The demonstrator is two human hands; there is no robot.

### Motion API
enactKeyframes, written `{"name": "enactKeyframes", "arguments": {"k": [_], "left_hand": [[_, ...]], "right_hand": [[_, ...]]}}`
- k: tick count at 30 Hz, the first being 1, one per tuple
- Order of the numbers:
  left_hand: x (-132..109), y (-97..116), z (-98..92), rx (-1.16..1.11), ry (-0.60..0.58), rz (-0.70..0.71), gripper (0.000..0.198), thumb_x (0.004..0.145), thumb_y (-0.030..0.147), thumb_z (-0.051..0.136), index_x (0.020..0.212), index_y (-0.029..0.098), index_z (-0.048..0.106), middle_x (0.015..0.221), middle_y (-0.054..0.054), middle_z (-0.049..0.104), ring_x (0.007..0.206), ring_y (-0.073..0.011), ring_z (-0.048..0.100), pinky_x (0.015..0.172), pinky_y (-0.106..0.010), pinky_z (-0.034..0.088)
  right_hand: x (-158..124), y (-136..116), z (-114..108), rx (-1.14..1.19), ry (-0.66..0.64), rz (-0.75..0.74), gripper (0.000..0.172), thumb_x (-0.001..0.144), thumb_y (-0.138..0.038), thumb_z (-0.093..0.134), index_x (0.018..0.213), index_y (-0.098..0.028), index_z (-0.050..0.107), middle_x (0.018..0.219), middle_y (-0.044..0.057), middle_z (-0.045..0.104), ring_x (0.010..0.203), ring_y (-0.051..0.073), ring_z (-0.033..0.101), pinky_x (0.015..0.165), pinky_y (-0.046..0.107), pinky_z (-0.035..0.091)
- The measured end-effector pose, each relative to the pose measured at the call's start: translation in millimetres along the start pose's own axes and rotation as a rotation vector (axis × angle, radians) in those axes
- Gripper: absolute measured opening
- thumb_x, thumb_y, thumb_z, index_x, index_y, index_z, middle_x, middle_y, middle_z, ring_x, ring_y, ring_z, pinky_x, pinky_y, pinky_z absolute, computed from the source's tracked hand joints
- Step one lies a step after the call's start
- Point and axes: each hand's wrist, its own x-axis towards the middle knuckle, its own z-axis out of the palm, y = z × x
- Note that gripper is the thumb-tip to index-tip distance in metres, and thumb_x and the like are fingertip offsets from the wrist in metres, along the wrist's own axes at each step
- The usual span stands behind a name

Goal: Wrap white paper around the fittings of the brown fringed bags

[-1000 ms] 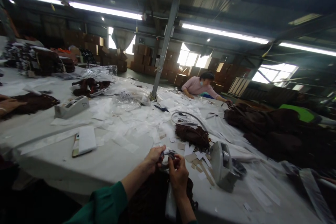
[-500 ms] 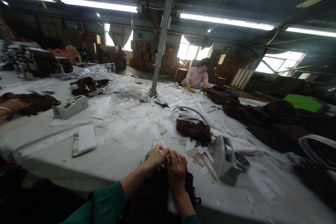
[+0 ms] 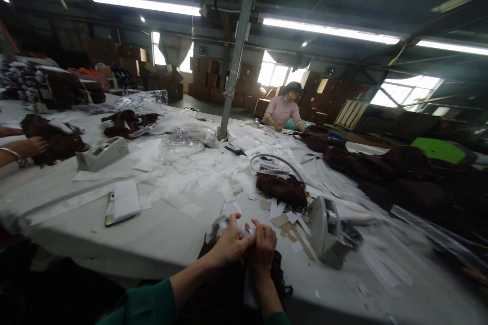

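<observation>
A folded dark brown fringed cloth [image 3: 223, 284], like a scarf, lies at the near edge of the table under my hands. My left hand [image 3: 232, 241] is closed above its far end, index finger bent up, the fingertips meeting those of my right hand [image 3: 262, 244]. Between them shows a small white piece [image 3: 247, 232], perhaps paper, pinched by both hands. Grey, filmy material [image 3: 219, 226] pokes out just beyond my left hand. My forearms and fingers cover much of the cloth.
A tape dispenser [image 3: 330, 233] stands right of my hands; a second dispenser [image 3: 103, 154] is at left, near a phone [image 3: 121, 203]. Beyond my hands lie a fringed brown bundle [image 3: 282, 190] and paper scraps. A co-worker's hand [image 3: 28, 147] is at far left; another person [image 3: 284, 109] works opposite.
My hands have shifted slightly and my left index finger has lifted, baring the white piece. At left, the co-worker's brown bundle has been raised. The clear plastic at far right has moved.
</observation>
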Motion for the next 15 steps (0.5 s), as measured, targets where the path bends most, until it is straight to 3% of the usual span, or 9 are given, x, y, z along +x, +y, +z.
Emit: {"name": "enactKeyframes", "arguments": {"k": [5,10,15], "left_hand": [[0,-7,-10.1,0.161,0.07,0.112,0.058,0.079,0.028,0.055,0.128,0.013,0.027,0.061,0.007,0.053,0.051,-0.0136,0.051,0.05,-0.023,0.038],[9,-17,-24.1,0.259,0.163,0.157,0.065,0.077,0.025,0.059,0.132,0.011,0.027,0.059,0.008,0.049,0.058,-0.0144,0.051,0.059,-0.025,0.037],[13,-22,-29.8,0.206,0.087,0.232,0.059,0.078,0.021,0.057,0.132,0.016,0.033,0.066,0.006,0.057,0.063,-0.0146,0.054,0.064,-0.025,0.04]], "right_hand": [[-2,4,-1,0.165,-0.087,-0.085,0.023,0.093,-0.023,0.046,0.11,-0.017,0.058,0.09,0.009,0.056,0.084,0.024,0.049,0.077,0.04,0.044],[0,1,-4,0.297,-0.163,-0.157,0.034,0.086,-0.024,0.055,0.12,-0.019,0.052,0.103,0.01,0.058,0.096,0.026,0.052,0.087,0.046,0.044],[-1,3,-1,0.382,-0.097,-0.039,0.035,0.084,-0.015,0.047,0.119,-0.018,0.052,0.102,0.009,0.06,0.095,0.024,0.055,0.084,0.044,0.048]]}}
